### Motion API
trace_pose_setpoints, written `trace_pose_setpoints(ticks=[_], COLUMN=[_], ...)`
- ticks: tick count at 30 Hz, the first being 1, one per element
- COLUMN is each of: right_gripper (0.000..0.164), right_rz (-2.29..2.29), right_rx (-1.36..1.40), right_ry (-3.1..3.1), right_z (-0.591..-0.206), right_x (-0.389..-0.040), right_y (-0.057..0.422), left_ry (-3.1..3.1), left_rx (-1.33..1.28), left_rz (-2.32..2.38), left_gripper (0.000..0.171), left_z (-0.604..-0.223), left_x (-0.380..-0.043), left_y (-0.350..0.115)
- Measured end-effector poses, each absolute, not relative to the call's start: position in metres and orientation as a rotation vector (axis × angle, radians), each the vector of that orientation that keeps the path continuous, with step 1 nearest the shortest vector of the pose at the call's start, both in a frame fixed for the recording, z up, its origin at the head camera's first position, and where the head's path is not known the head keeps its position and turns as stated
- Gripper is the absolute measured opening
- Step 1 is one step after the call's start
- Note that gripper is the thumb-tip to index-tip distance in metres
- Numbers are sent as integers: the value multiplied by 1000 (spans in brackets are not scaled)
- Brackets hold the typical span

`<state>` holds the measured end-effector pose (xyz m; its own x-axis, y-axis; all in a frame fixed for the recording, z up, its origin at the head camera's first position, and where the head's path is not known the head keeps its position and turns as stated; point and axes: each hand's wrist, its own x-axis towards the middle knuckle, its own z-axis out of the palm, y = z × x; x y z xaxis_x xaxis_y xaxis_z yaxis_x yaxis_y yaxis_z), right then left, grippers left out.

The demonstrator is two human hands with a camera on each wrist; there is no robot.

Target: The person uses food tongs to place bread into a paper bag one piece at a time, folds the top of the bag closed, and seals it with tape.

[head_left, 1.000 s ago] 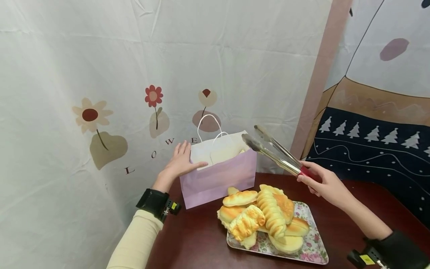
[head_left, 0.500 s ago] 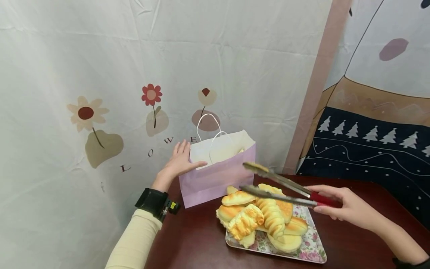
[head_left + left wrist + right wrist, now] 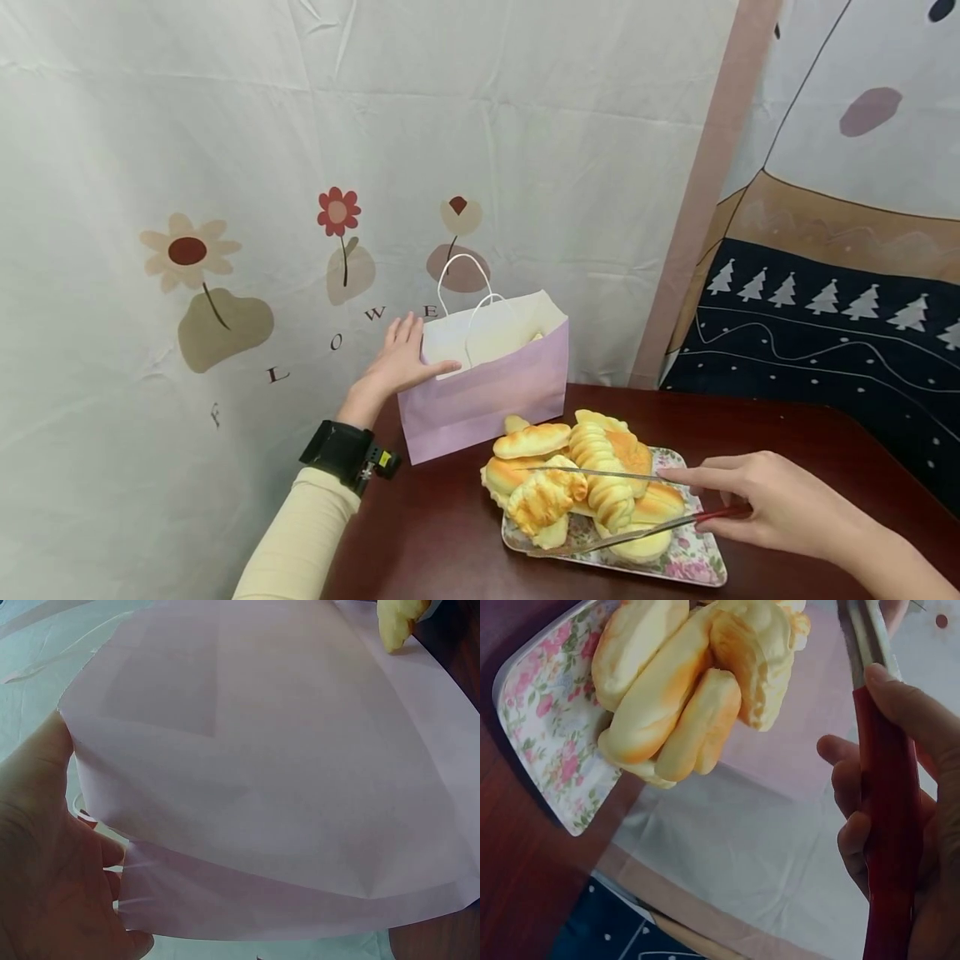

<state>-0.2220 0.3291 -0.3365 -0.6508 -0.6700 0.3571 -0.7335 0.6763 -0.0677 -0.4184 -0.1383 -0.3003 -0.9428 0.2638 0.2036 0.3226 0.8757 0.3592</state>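
A lilac paper bag [image 3: 487, 404] with white string handles stands upright on the table. My left hand [image 3: 397, 358] holds its left side at the rim, thumb along the front and fingers toward the back; the left wrist view shows creases by the fingertips. My right hand [image 3: 757, 500] grips metal tongs [image 3: 600, 542] by the red handle [image 3: 889, 817]. Their arms are spread wide above the bread pile, either side of a ridged, spiral roll [image 3: 600, 471]. A golden flaky pastry [image 3: 546, 500] lies left of that roll, near the tong tips. Something pale shows inside the bag.
Several other breads, including a long bun [image 3: 532, 442], are heaped on a floral tray [image 3: 693, 562] on the dark red table [image 3: 435, 542]. A white flower-printed cloth [image 3: 225, 125] hangs behind the bag, with a navy patterned one [image 3: 810, 333] at right.
My right hand has brought the tongs from beside the bag's opening down over the breads, and their arms have turned and spread wider. My left hand stays at the bag.
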Motion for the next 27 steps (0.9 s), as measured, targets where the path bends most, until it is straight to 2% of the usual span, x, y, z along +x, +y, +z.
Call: trace_pose_setpoints(ticks=[10, 27], right_gripper=[74, 60], right_rz=[-89, -172], right_rx=[1090, 970], right_ry=[-2498, -2489], right_z=[-333, -340], right_x=[-224, -232], right_y=[320, 313], left_ry=[-2902, -2894], left_rx=[-452, -447], left_rz=[-587, -577], left_gripper=[116, 116], left_z=[-300, -300], left_x=[-417, -418], left_y=[-139, -139])
